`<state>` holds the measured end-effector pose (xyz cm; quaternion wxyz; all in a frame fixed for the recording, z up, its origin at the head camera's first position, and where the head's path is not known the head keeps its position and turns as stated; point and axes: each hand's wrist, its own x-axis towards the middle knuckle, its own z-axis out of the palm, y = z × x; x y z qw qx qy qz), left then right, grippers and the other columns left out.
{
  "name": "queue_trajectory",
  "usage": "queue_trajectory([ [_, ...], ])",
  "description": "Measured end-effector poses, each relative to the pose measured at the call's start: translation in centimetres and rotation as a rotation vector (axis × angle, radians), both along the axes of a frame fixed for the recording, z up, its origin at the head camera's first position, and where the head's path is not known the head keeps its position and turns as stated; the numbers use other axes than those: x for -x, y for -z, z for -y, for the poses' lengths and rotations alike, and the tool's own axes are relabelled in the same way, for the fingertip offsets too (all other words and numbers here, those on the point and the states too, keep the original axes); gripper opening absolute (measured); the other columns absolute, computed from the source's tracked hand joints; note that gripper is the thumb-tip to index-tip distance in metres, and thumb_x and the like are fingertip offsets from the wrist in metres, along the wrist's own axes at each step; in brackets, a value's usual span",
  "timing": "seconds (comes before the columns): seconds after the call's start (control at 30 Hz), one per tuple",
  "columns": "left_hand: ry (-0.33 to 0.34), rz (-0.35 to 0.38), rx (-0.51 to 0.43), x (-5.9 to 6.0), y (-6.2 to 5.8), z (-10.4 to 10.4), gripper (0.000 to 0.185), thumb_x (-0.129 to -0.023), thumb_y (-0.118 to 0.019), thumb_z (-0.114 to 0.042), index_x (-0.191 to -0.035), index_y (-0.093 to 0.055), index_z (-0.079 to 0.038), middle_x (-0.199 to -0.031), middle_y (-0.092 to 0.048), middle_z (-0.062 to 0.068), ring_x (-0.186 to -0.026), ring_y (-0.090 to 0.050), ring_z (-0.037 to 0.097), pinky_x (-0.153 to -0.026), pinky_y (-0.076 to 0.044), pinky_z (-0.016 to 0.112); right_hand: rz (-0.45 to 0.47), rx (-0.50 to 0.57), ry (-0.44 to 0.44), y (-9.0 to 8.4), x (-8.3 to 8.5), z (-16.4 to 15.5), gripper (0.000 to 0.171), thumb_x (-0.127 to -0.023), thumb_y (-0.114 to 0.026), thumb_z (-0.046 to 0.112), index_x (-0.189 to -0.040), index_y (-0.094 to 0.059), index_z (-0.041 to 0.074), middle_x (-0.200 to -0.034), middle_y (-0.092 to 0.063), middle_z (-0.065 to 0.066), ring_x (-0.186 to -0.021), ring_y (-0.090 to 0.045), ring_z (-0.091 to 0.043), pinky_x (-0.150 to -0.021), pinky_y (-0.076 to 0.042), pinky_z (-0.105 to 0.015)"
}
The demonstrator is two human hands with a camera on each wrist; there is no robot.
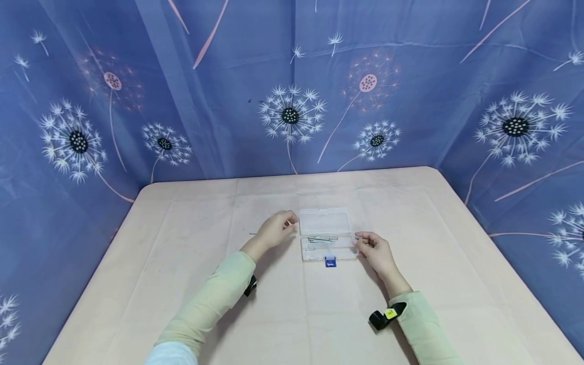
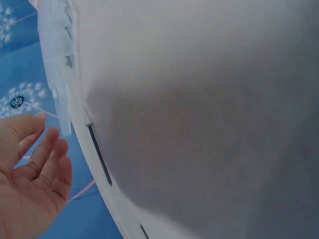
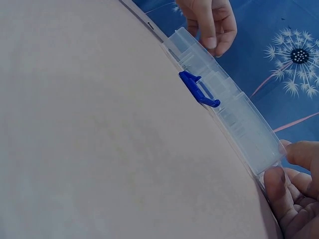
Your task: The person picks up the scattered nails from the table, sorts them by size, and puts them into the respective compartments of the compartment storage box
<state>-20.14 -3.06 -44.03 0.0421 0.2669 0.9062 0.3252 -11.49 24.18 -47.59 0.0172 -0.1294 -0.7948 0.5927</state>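
Note:
A clear plastic box (image 1: 330, 249) lies on the table with its lid (image 1: 325, 221) folded back. Several thin metal nails (image 1: 321, 240) are inside it, and a blue latch (image 1: 330, 262) hangs at its front. My right hand (image 1: 376, 252) pinches the box's right end between thumb and fingers, as the right wrist view shows. Beside the lid's left edge is my left hand (image 1: 277, 229), its fingers loosely bent with nothing seen in them. In the left wrist view, a dark nail (image 2: 99, 154) lies on the table near the left hand (image 2: 37, 174).
Part of a second nail (image 2: 143, 231) shows at the bottom of the left wrist view. A pale cloth covers the table (image 1: 310, 324). Blue curtains (image 1: 219, 101) with dandelion prints stand along the back and both sides.

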Motion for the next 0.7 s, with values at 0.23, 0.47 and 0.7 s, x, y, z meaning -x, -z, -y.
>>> queue_trajectory([
  [0.23, -0.03, -0.022, 0.102, 0.5, 0.5, 0.3, 0.014, -0.087, -0.064, -0.004, -0.101, -0.065, -0.007, -0.102, -0.064, 0.008, -0.096, -0.063, 0.022, -0.089, -0.051, 0.034, -0.006, -0.001, -0.01, -0.1, -0.1, 0.0, 0.03, -0.091, -0.059, 0.005, -0.118, -0.056, -0.009, -0.085, -0.057, -0.001, -0.07, -0.051, -0.001, -0.061, -0.049, -0.014],
  [0.47, -0.083, -0.018, 0.174, 0.6, 0.9, 0.8, 0.008, -0.084, -0.066, -0.002, -0.091, -0.068, -0.007, -0.094, -0.064, 0.006, -0.091, -0.062, 0.02, -0.086, -0.051, 0.033, -0.005, 0.022, -0.007, 0.0, -0.1, 0.0, 0.03, -0.091, -0.059, 0.005, -0.118, -0.056, -0.009, -0.086, -0.056, 0.0, -0.07, -0.052, -0.001, -0.061, -0.049, -0.014],
  [0.7, -0.103, -0.039, 0.231, 0.7, 0.9, 1.3, 0.007, -0.084, -0.068, -0.009, -0.08, -0.065, -0.013, -0.083, -0.062, 0.002, -0.084, -0.058, 0.02, -0.083, -0.045, 0.043, 0.0, -0.006, -0.01, 0.0, -0.1, -0.1, 0.03, -0.091, -0.059, 0.007, -0.118, -0.056, -0.008, -0.087, -0.058, -0.002, -0.071, -0.053, -0.002, -0.061, -0.05, -0.014],
])
